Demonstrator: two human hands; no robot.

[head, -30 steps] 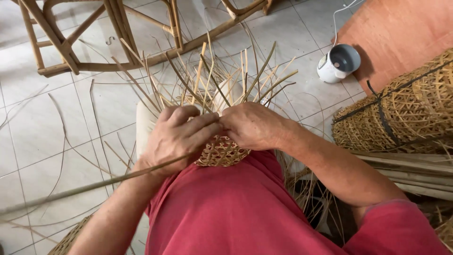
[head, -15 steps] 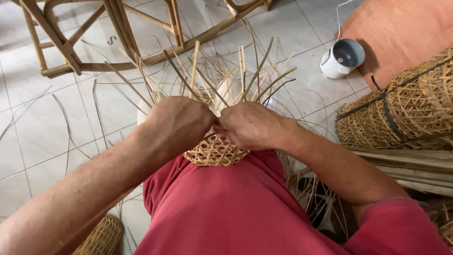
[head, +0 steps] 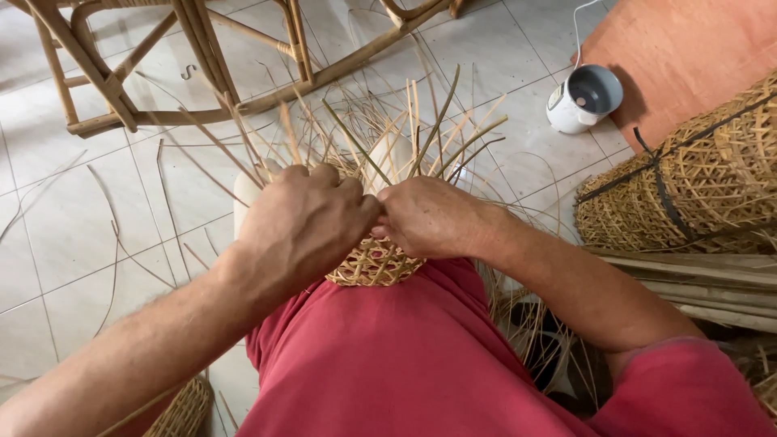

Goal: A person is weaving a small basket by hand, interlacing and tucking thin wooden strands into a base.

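Observation:
A half-woven cane basket (head: 374, 267) rests against my red shirt, its loose cane strips (head: 421, 121) fanning up and away from me. My left hand (head: 303, 222) is curled over the basket's upper left rim, fingers closed on the weave and strips. My right hand (head: 429, 217) grips the rim beside it, and the two hands touch at the knuckles. Most of the basket's top is hidden under my hands.
A bundle of finished open-weave baskets (head: 696, 186) lies at the right over split bamboo slats (head: 704, 283). A small white pot (head: 584, 99) stands on the tiled floor by an orange mat (head: 688, 48). A rattan chair frame (head: 194, 57) is ahead. Another woven piece (head: 182, 409) sits lower left.
My left arm has swung in from the lower left, and the long strip it was drawing out sideways is gone from view. Both hands stay on the basket rim.

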